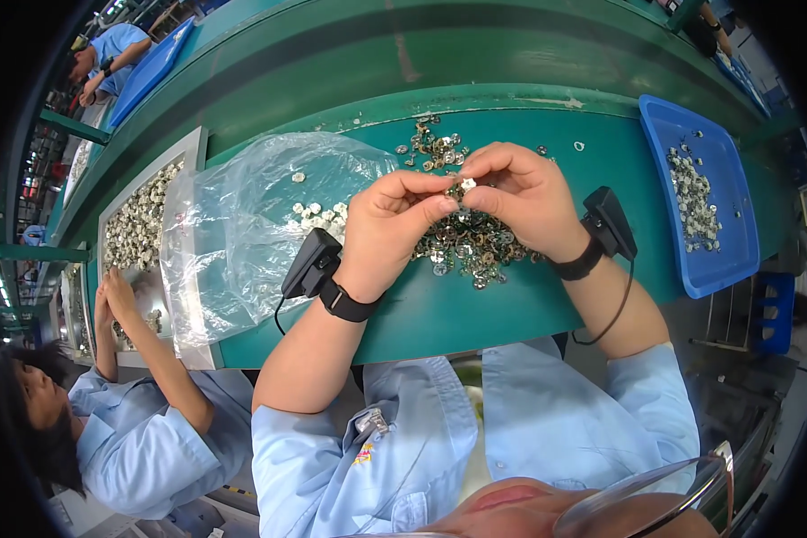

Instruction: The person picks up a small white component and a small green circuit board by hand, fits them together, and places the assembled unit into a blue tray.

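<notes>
My left hand (378,224) and my right hand (531,202) meet over the green worktop (403,314), thumbs and forefingers pinched close together. Between the fingertips is a small white part (468,185), its details too small to make out. Both hands appear closed on it. Directly below them spreads a heap of small, shiny metal pieces (477,255), partly hidden by my fingers. More metal pieces (437,143) lie beyond my hands. Beside my left hand, several white parts (316,217) lie on or in a clear plastic bag (233,229).
At right, a blue tray (719,278) holds white and metal pieces. A grey tray (199,148) full of white parts stands at left, where a co-worker's hands (117,300) work. A raised green ledge (511,54) runs along the back. Each wrist carries a black strapped device.
</notes>
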